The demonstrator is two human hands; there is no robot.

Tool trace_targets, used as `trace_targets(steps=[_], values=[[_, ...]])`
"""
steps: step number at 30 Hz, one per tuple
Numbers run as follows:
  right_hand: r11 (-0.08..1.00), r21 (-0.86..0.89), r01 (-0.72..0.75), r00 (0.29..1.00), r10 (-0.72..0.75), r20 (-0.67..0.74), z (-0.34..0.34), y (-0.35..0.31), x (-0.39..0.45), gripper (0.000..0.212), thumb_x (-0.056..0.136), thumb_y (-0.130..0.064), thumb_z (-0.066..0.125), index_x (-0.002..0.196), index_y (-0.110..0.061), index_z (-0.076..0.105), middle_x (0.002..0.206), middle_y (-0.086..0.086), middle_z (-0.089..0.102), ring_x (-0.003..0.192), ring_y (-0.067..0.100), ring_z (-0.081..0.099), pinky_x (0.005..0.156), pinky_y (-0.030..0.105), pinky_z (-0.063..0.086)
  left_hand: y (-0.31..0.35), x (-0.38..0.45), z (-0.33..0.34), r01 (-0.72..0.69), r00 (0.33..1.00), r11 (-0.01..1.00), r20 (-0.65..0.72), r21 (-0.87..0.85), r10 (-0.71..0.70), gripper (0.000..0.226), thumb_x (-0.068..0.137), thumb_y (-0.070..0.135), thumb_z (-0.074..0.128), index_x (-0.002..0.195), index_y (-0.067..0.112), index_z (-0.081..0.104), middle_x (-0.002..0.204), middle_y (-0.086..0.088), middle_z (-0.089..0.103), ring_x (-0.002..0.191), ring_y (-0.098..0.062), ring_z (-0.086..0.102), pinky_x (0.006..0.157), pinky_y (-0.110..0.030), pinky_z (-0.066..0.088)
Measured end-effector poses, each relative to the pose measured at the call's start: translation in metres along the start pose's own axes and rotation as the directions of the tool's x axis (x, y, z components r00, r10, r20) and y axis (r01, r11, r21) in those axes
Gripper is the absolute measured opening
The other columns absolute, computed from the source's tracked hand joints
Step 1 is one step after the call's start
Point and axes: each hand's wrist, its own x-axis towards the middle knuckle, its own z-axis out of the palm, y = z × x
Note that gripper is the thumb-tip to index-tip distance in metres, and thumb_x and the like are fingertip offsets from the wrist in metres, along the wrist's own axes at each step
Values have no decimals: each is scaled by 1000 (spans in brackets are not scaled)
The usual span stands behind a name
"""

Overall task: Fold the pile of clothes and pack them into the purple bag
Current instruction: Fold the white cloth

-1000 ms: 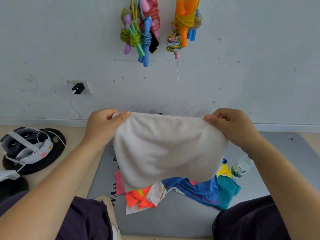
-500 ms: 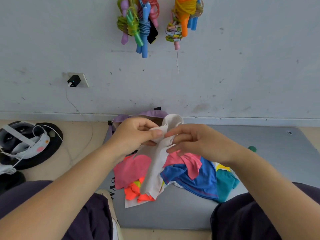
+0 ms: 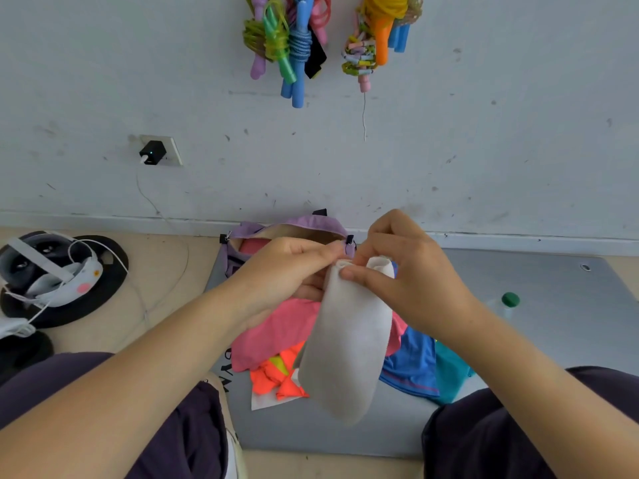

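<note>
I held the white cloth (image 3: 345, 344) in front of me with both hands, doubled lengthwise so that it hung as a narrow strip over the pile of clothes (image 3: 280, 344). My left hand (image 3: 287, 267) pinched the cloth's top edge between thumb and curled fingers. My right hand (image 3: 404, 271) pinched the same top edge just beside the left, its fingertips touching the folded corners. The two hands sat close together at the centre of the view.

The pile of clothes lay on the grey mat (image 3: 539, 323) below the cloth, at 6 o'clock from my hands. It held a pink piece, a bright orange piece (image 3: 276, 378), a blue shirt (image 3: 411, 368) and a teal piece (image 3: 449, 375). The purple bag (image 3: 304, 224) stood at 12 o'clock from the pile, against the foot of the wall, mouth open, with something pink visible inside.

A bottle with a green cap (image 3: 510, 300) stood on the mat at 3 o'clock from my hands. A headset (image 3: 52, 271) rested on black discs on the floor at 9 o'clock. Bundled skipping ropes (image 3: 294, 39) hung on the wall at 12 o'clock, and a black charger (image 3: 152, 153) sat in a wall socket at 10 o'clock.
</note>
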Motion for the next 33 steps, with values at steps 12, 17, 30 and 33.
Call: trace_targets(steps=[12,17,30,33], values=[[971,-102,-218,937,237,257,-43,43,14,9,86,-34,68,94,-30,68,112,-4,60,110,9,55,102,32,42,14,2,-36,-226,968,966,-82,129,237,19,70,13,77,89,16,79,94,-7,77,84,-14,72,69,-20,56],[968,16,-251,953,245,176,-38,34,10,11,79,-24,77,74,-31,72,76,-12,70,78,8,65,78,19,50,-1,14,-47,-169,891,744,-223,646,396,18,80,16,79,82,33,76,81,6,76,81,-14,73,83,-42,58],[961,151,-231,966,208,153,-33,33,9,7,91,-20,65,84,-20,63,84,-4,61,75,9,56,72,16,45,-5,15,-38,-151,973,910,-107,385,206,8,90,32,58,88,25,62,85,6,66,82,-13,61,82,-41,48],[770,531,-353,935,291,201,-32,27,9,21,92,-39,58,83,-20,59,77,0,51,74,15,49,69,32,43,6,12,-29,-262,952,964,-180,-56,248,15,86,35,61,85,20,65,81,3,66,72,-13,61,66,-29,48]])
